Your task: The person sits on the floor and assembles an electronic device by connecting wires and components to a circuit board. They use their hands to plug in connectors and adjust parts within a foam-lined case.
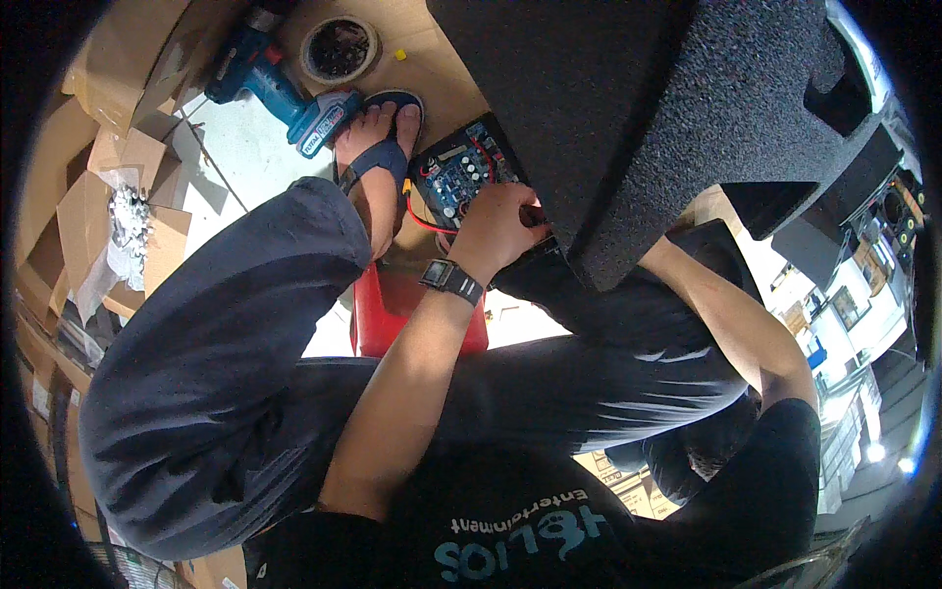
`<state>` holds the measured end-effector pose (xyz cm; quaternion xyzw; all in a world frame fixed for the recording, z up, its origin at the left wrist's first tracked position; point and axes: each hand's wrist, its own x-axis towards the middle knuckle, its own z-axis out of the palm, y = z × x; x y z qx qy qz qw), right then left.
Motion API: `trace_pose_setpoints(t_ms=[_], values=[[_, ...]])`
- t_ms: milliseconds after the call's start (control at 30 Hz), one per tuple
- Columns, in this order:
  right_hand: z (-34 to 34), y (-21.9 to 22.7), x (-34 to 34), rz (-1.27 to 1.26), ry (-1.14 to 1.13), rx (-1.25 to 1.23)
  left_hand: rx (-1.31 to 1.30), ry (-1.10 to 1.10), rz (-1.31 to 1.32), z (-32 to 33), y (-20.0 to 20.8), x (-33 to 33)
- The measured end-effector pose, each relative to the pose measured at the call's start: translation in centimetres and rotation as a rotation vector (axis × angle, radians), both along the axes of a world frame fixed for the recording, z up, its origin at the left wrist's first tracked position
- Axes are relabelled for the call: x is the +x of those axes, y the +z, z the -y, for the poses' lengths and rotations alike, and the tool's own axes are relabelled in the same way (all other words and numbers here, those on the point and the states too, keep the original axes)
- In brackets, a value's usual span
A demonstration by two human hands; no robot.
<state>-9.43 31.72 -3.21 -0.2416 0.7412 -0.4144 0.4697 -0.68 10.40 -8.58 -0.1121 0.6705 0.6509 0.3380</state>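
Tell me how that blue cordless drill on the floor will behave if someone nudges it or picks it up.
The blue cordless drill lies on its side on the pale floor, so a nudge would probably slide it, not roll it. Its body looks rigid. The battery block at the handle's foot likely makes it bottom-heavy when lifted, and fairly heavy for its size.

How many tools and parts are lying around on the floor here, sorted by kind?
Cordless drill: 1
Tape roll: 1
Blue circuit board with red wires, under the left hand: 1
Red stool: 1
Black textured cabinet: 1
Total: 5
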Motion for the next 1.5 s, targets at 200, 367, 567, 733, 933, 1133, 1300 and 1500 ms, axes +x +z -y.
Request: trace_pose_setpoints(t_ms=[200,367,567,733,933,1133,1300,1500], values=[[1.0,1.5,-0.7,-0.067,-0.022,0.029,-0.169,0.005,-0.1,-0.6,-0.7,0.9],[1.4,2.8,-0.8,-0.022,-0.011,0.205,-0.119,0.009,-0.055,-0.5,-0.8,1.0],[1.2,0.9,-0.4,0.109,-0.13,0.102,-0.078,0.044,-0.023,-0.1,-0.4,0.7],[0.7,0.7,-1.1,0.107,-0.06,0.119,-0.115,0.028,-0.049,-0.2,-0.4,0.9],[2.7,2.2,-2.3,0.115,-0.033,0.274,-0.166,-0.036,-0.012,-0.1,-0.4,0.7],[3.1,1.7,-1.9,0.451,-0.301,0.422,-0.211,-0.04,0.01,-0.3,-0.7,0.9],[2.4,0.9,-1.4,0.423,-0.301,0.446,-0.265,-0.118,0.035,-0.5,-1.3,1.5],[3.0,1.6,-1.2,0.475,-0.376,0.429,-0.352,-0.111,0.079,-1.3,-2.2,2.1]])
